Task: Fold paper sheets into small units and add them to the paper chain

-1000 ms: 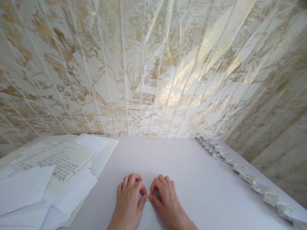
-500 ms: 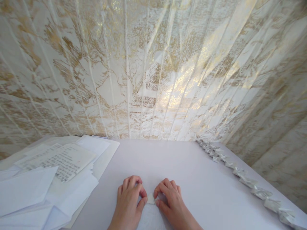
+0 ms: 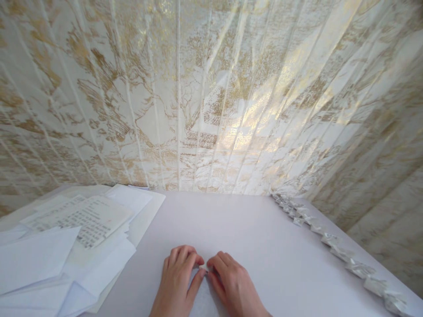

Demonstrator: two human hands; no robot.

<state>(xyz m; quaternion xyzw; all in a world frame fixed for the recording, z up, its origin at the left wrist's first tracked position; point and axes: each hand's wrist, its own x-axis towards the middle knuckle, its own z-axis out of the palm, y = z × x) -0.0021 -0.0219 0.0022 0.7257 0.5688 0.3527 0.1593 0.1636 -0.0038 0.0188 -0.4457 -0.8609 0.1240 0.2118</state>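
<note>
A pale sheet of paper (image 3: 207, 299) lies on the table between my forearms, its far end a narrow folded tip. My left hand (image 3: 180, 277) pinches that tip from the left with thumb and forefinger. From the right, my right hand (image 3: 229, 279) grips the same tip, thumb below and fingers curled over. The two sets of fingertips almost meet, so most of the fold is hidden. Much of the sheet's near part is cut off by the bottom edge of the view.
Loose white sheets and envelope-like papers (image 3: 36, 259) are heaped at the left, one page (image 3: 95, 215) bearing lines of writing. Several small folded paper pieces (image 3: 357, 266) form a row along the right edge. Behind the table (image 3: 284, 246) hangs a gold-patterned curtain (image 3: 158, 110).
My right hand has moved left, closing the gap to my left hand. The paper tip that showed between them is now mostly covered. The view has shifted slightly.
</note>
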